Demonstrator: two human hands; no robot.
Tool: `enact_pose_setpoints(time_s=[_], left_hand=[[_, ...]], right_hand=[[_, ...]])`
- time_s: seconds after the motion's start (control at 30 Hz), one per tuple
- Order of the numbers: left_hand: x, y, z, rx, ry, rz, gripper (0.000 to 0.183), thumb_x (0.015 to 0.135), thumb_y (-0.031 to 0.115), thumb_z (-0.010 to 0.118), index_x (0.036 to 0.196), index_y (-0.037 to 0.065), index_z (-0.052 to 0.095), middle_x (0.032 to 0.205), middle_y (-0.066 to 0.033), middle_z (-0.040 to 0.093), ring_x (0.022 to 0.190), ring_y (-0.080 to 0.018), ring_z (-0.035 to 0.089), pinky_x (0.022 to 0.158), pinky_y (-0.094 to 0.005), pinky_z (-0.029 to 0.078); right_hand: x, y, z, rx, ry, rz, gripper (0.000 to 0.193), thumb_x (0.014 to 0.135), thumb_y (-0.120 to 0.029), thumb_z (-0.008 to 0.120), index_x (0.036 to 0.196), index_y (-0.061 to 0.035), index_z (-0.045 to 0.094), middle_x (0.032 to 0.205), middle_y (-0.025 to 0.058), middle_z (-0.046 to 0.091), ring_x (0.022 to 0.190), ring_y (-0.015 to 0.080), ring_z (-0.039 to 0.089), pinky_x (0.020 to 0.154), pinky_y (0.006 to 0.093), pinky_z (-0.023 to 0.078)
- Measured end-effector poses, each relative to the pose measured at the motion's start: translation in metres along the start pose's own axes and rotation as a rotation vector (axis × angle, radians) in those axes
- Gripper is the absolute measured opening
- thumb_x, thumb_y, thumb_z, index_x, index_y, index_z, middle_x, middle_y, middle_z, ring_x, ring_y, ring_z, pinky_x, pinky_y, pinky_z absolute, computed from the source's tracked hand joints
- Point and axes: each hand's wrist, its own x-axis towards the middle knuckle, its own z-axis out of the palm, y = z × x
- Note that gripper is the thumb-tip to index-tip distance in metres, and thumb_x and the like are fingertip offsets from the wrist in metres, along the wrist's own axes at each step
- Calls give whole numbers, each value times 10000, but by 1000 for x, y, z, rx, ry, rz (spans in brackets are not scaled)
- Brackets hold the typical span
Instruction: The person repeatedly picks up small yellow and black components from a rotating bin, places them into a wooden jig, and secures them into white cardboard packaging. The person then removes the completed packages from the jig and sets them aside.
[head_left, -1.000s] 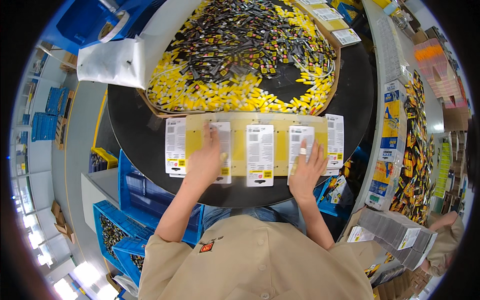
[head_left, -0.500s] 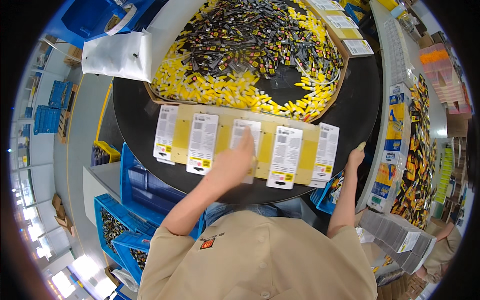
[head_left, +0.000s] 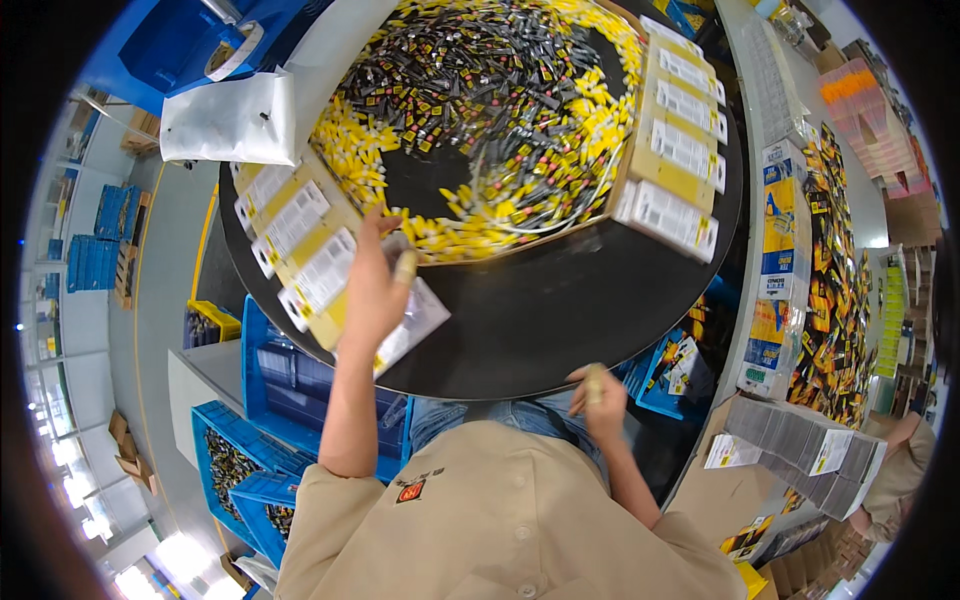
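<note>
My left hand (head_left: pixel 378 285) reaches over the front left of a round black turntable (head_left: pixel 520 335). Its fingers are apart, the fingertips at the cardboard rim of a tray heaped with small yellow-capped black tubes (head_left: pixel 460 90). Beside and partly under this hand lies a blurred white card (head_left: pixel 415 325). Near the turntable's front edge, my right hand (head_left: pixel 600 395) has its fingers curled in, with nothing seen in them. Printed cards (head_left: pixel 290 220) lie on a yellow strip along the tray's left side. Another row of cards (head_left: pixel 685 155) lines the right side.
At left, a white plastic bag (head_left: pixel 230 120) overhangs the turntable. Blue bins (head_left: pixel 245 440) stand below left; another blue bin (head_left: pixel 680 375) sits below right. The bench at right bears packaged tubes (head_left: pixel 840 330) and stacked grey cards (head_left: pixel 800 445). A person (head_left: pixel 900 470) is at far right.
The turntable has turned; card rows now lie left and right instead of in front of me. My left hand moved left to the tray rim. My right hand came inward from the right edge.
</note>
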Motion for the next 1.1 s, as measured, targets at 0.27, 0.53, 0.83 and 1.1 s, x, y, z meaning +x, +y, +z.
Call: enact_pose_setpoints(time_s=[0.27, 0.53, 0.83, 1.1], left_hand=[[-76, 15, 59, -285, -489, -217, 237, 938, 3, 544, 1167, -31, 597, 1199, -192, 650, 958, -193, 693, 851, -288, 523], [-81, -7, 14, -127, -101, -518, 131, 905, -11, 539, 998, -4, 630, 735, -155, 695, 678, -185, 717, 628, -324, 563], [-57, -65, -55, -63, 3, -538, 169, 917, 24, 516, 1022, -28, 638, 760, -109, 693, 701, -135, 689, 681, -269, 542], [-46, -61, -86, -105, 125, -360, 208, 923, 5, 526, 1111, 16, 614, 862, -99, 688, 791, -139, 685, 727, -259, 522]], right_hand=[[169, 4, -109, -669, 957, -309, 466, 996, -240, 497, 1368, 33, 435, 1307, 241, 522, 1235, 384, 449, 1027, 421, 357], [139, 77, -76, -91, 956, 129, 650, 1019, -459, 388, 1286, 126, 483, 1266, 329, 544, 1103, 410, 557, 946, 421, 442], [64, 38, 4, -639, 794, -397, 554, 990, -273, 481, 1420, 60, 378, 1449, 313, 377, 1410, 426, 266, 1161, 510, 165], [65, -57, 14, -1061, -160, -875, 482, 820, -103, 640, 1296, -175, 615, 1399, 86, 532, 1366, 325, 405, 1168, 584, 97]])
